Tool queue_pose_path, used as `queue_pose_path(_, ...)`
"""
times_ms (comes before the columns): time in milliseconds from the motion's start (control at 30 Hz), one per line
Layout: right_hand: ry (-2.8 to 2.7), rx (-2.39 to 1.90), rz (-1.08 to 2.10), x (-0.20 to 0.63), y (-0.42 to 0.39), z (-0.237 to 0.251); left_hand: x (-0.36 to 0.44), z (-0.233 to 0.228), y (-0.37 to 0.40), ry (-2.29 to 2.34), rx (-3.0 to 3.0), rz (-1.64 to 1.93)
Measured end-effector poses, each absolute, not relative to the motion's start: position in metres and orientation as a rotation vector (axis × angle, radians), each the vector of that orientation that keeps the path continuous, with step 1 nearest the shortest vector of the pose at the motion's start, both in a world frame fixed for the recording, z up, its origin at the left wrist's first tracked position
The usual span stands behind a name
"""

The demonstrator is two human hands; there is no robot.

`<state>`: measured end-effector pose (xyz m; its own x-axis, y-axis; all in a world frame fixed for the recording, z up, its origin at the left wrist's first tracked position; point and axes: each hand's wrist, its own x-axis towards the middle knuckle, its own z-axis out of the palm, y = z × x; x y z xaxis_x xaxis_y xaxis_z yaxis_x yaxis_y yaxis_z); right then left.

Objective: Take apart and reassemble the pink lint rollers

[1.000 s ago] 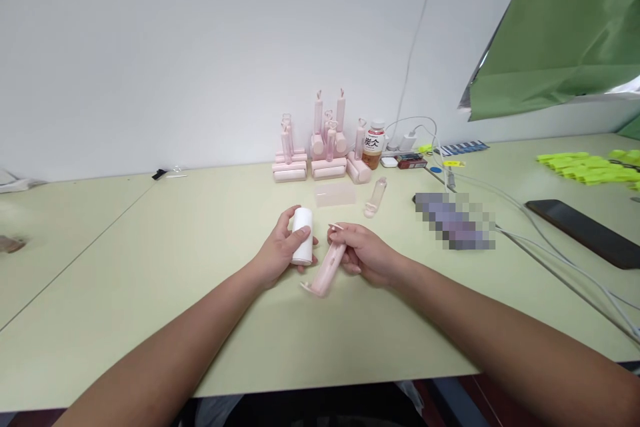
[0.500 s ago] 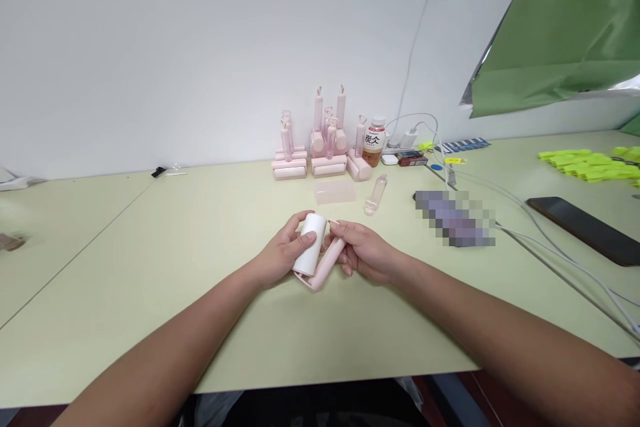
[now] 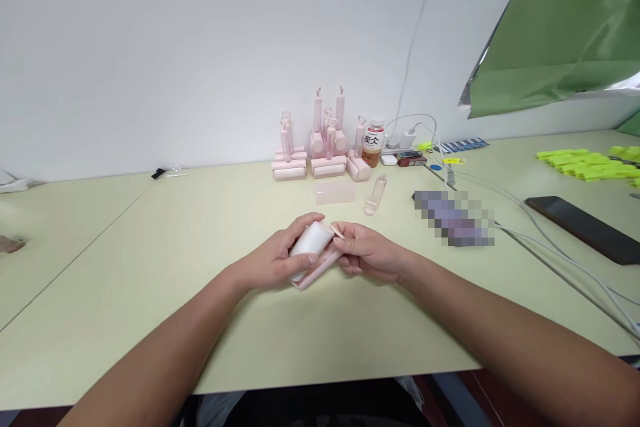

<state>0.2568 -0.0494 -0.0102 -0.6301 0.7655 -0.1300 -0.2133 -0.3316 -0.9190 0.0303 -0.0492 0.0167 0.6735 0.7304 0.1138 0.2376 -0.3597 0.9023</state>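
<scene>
Head camera is showing the fingers of the left hand (image 3: 280,257) curling partway closed around a white roll (image 3: 313,242), the thumb pressing its near side. Thumb and fingertips of the right hand (image 3: 367,250) are pinching the upper end of a pink holder (image 3: 318,273). Between the two hands, the roll is slanting along the holder, its upper end leaning toward the right hand; whether it is sitting fully inside, one cannot tell. Just beyond, a translucent pink cover (image 3: 334,193) and a clear tube (image 3: 376,195) are lying on the pale green table (image 3: 225,227). Farther back, pink rollers (image 3: 329,166) and upright pink tubes (image 3: 318,113) are clustering near the wall (image 3: 200,47), beside a labelled bottle (image 3: 373,143). Rightward, a pixelated object (image 3: 450,217) and a dark flat device (image 3: 583,228) are resting near white cables (image 3: 565,263).
</scene>
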Motion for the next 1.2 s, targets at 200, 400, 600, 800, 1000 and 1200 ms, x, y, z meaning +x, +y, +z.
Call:
queue_pose_path(200, -1.414, -0.834, 1.942, 0.26, -0.048, -0.012, 0.033, 0.037, -0.059, 0.661, 2.203, 0.553)
queue_pose_path(400, -1.51, -0.827, 1.892, 0.259, -0.047, -0.016, 0.04, 0.022, -0.059, 0.751, 2.302, 0.571)
queue_pose_path(600, -1.628, -0.847, 1.713, 0.256, -0.051, -0.015, 0.045, 0.02, -0.059, 0.929, 2.458, 0.488)
queue_pose_path(800, -1.788, -1.01, 1.468, 0.259, -0.049, -0.013, 0.04, 0.023, -0.056, 1.128, 2.61, 0.266)
queue_pose_path(1000, -1.87, -1.075, 1.38, 0.263, -0.048, -0.018, 0.039, 0.019, -0.053, 1.163, 2.691, 0.219)
queue_pose_path(1200, -1.992, -1.094, 1.174, 0.262, -0.05, -0.016, 0.039, 0.017, -0.056, 1.163, 2.749, 0.237)
